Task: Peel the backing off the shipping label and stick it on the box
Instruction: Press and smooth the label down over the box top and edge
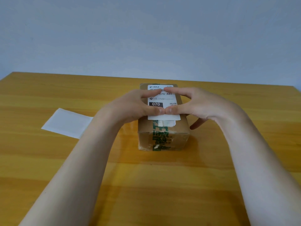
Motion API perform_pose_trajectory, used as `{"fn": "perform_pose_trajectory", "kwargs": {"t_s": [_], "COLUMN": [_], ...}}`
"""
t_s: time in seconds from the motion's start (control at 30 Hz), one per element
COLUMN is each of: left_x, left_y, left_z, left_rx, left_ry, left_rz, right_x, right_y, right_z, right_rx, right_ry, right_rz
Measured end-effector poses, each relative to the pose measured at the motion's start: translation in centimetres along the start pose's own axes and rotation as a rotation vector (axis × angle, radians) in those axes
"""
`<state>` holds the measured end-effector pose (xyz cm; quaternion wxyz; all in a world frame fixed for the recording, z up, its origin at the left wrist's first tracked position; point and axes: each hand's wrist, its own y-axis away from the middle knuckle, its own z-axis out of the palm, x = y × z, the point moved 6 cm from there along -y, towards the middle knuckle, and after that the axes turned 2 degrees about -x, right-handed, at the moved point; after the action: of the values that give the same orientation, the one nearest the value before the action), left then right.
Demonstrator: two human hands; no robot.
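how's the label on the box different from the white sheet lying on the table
The label is printed with a barcode and numbers; the sheet looks blank. The label sits on top of the box under both hands' fingertips; the sheet lies flat on the table, left of the box, untouched. Both are white rectangles.

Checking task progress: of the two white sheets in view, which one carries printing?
The shipping label on top of the cardboard box, under both hands; it shows "070". The backing sheet on the table is blank.
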<state>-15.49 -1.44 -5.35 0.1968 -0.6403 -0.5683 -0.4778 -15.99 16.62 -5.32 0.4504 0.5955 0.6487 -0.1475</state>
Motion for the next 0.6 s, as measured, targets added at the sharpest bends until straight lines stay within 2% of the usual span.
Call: {"fn": "perform_pose_trajectory", "kwargs": {"t_s": [0.3,0.6], "left_x": [-0.6,-1.5], "left_y": [0.0,-0.5], "left_z": [-0.5,-0.9], "left_rx": [0.032,-0.038], "left_ry": [0.047,0.039], "left_rz": [-0.024,-0.028], "right_x": [0.5,1.1], "right_y": [-0.3,-0.7], "right_z": [0.2,0.2], "right_rx": [-0.059,-0.095], "right_ry": [-0.092,-0.096], "right_rz": [-0.022,-0.010]}}
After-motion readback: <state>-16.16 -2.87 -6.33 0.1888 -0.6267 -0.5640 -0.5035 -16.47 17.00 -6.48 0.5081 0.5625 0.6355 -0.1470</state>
